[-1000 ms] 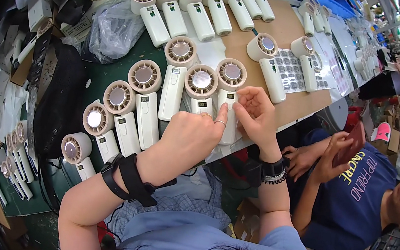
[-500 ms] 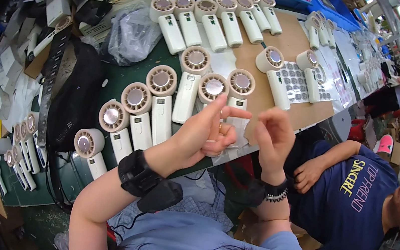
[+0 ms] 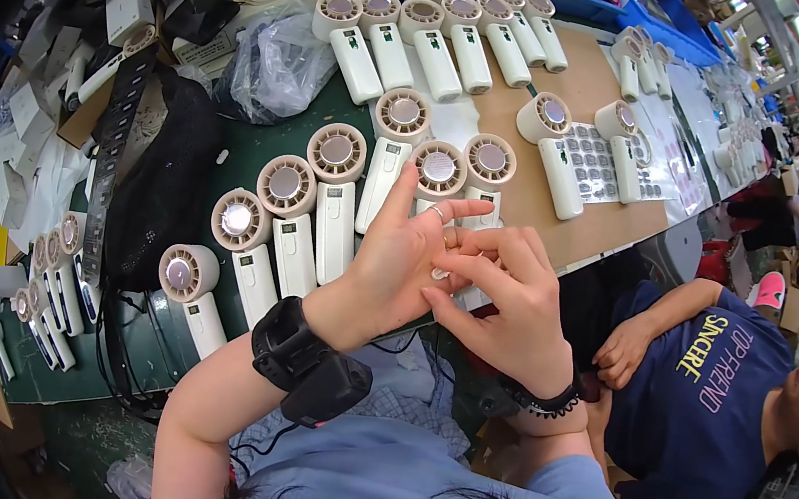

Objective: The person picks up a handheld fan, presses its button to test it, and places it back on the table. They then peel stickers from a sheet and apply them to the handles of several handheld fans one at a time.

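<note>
Palm up and cupped, my left hand (image 3: 385, 266) is over the near part of the table, its thumb and forefinger stretched and the other fingers curled. A small white piece (image 3: 439, 274) rests at its curled fingers; its kind is too small to tell. My right hand (image 3: 510, 305) reaches in from the right, thumb and bent fingers apart on either side of the piece. Beyond my hands lie several white handheld fans with beige round heads, among them one fan (image 3: 437, 169) just past my left fingers and one (image 3: 489, 160) to its right.
More fans (image 3: 420, 15) line the back. At right, a fan (image 3: 560, 178) lies by a sheet of round grey stickers (image 3: 590, 164) on brown cardboard (image 3: 518, 194). A plastic bag (image 3: 276, 72) and black cloth bag (image 3: 160, 188) lie left. A person in navy (image 3: 691, 409) sits at right.
My right hand has moved left and down to my left hand's fingers. My left hand has turned its palm further up and spread its thumb, showing the small white piece.
</note>
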The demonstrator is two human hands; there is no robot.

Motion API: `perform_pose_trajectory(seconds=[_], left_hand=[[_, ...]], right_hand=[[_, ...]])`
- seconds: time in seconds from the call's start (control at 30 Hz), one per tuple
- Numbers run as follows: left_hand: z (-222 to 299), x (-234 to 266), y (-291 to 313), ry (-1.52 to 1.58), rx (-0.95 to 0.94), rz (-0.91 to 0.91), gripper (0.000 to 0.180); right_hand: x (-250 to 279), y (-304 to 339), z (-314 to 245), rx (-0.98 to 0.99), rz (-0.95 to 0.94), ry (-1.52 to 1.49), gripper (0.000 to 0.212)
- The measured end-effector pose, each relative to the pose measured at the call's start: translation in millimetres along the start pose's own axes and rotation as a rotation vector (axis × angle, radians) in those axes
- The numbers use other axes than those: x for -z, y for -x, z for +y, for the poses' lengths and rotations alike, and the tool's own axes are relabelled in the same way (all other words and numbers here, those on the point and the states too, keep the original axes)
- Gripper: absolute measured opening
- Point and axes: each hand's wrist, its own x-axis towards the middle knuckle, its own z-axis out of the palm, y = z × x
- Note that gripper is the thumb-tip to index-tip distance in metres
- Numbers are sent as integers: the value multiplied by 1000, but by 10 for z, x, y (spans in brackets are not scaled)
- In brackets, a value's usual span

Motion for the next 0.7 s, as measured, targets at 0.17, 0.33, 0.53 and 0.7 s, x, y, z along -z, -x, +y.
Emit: perform_pose_trajectory(seconds=[0.17, 0.33, 0.53, 0.7], left_hand=[[-26, -28, 30, 109, 10, -50, 80], [-49, -16, 48, 125, -44, -56, 69], [-77, -11, 25, -203, -100, -89, 48], [-102, 8, 10, -551, -211, -148, 30]], right_hand=[[8, 20, 121, 72, -51, -37, 21], [-83, 41, 264, 75, 21, -106, 11], [-75, 142, 490, -543, 216, -976, 6], [-82, 146, 531, -590, 285, -1209, 11]])
